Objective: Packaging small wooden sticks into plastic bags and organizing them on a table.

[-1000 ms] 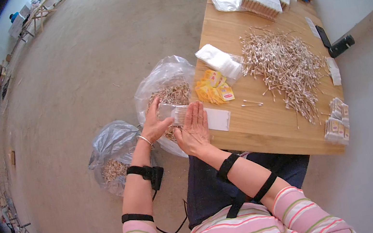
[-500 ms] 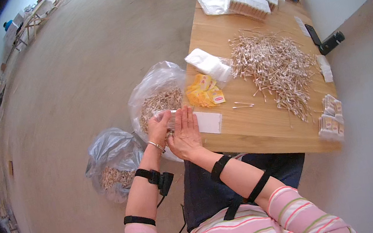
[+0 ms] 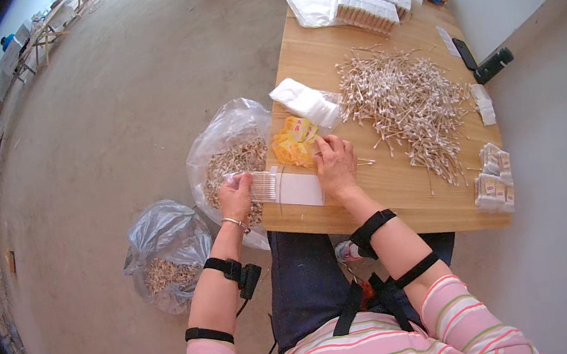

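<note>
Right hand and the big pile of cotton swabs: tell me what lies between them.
In the head view, mostly bare tabletop separates the right hand from the swab pile; one or two stray swabs lie there.

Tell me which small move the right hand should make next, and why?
Probably pick one yellow card. The left hand holds a clear packet of swabs at the table edge, and the right hand already rests at the card stack, fingertips touching it.
</note>
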A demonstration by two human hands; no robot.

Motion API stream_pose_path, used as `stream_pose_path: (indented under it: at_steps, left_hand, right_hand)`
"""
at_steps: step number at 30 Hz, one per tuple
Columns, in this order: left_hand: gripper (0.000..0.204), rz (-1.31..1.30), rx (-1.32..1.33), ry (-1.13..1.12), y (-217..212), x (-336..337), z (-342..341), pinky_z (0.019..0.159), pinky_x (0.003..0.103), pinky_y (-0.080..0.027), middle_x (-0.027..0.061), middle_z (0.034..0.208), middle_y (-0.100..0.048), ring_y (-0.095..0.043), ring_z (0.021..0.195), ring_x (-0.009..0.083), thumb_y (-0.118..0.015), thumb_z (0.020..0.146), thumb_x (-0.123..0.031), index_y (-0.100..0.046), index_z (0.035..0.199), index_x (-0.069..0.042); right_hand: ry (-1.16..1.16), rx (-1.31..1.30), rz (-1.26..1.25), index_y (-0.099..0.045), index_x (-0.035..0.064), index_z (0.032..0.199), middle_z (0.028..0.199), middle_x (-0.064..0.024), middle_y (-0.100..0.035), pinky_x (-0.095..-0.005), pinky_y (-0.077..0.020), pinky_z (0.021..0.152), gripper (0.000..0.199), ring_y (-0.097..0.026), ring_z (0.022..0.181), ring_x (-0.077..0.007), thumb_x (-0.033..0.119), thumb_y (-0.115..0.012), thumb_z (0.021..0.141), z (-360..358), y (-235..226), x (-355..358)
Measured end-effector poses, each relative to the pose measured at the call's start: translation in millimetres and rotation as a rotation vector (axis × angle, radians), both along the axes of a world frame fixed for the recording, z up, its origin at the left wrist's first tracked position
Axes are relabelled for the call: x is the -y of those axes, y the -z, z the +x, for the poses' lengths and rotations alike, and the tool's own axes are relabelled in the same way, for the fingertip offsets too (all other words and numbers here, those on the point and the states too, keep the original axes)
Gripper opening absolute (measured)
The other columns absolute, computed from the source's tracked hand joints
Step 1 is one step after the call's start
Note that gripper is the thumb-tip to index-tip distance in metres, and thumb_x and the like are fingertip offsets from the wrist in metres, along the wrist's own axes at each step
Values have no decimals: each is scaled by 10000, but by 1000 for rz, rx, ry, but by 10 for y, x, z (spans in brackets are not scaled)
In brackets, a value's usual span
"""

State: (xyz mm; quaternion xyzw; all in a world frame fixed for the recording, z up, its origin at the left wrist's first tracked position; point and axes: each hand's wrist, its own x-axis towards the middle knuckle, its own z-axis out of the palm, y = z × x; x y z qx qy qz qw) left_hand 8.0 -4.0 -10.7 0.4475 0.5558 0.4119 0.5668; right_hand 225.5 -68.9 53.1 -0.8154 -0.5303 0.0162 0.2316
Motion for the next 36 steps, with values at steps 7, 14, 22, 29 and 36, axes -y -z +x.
stream_pose_path:
  at_steps: [7,14,22,29,36]
  left_hand:
    - [154,-10,30,23,-75,32,-13,629,233,-466,13,782,-665,-587,680,79,-640,879,-160,-682,868,-12]
    - [171,9,-19,26,-76,27,-43,638,230,-467,19,793,-671,-588,689,79,-642,882,-169,-679,878,-2]
    - [156,30,-63,11,-17,5,-26,632,231,-472,23,788,-674,-593,678,82,-638,877,-146,-685,880,2]
    - [203,80,-81,16,41,-5,2,625,251,-476,31,758,-679,-600,666,88,-650,863,-193,-700,879,2]
    - [235,108,-138,17,61,2,-19,609,273,-479,55,728,-689,-617,646,110,-648,853,-231,-710,884,-6]
  right_hand:
    - [-138,-79,-173,-571,126,1194,1158,-112,-486,-420,-395,948,436,-452,1096,-315,184,-682,776,119,-140,-51]
    - [-155,-128,-167,-596,120,1136,1117,-125,-500,-400,-398,950,459,-458,1076,-313,191,-750,710,199,-121,-123]
    - [-102,-191,-63,-594,84,978,1023,-113,-551,-397,-413,903,363,-499,1008,-300,153,-763,665,214,-63,-154]
    - [-103,-357,122,-570,59,985,849,-117,-627,-404,-457,814,338,-578,889,-315,97,-734,691,176,88,-93]
    - [-1,-919,293,-589,7,963,745,-101,-655,-286,-501,501,196,-620,561,-179,32,-653,779,-1,-128,-33]
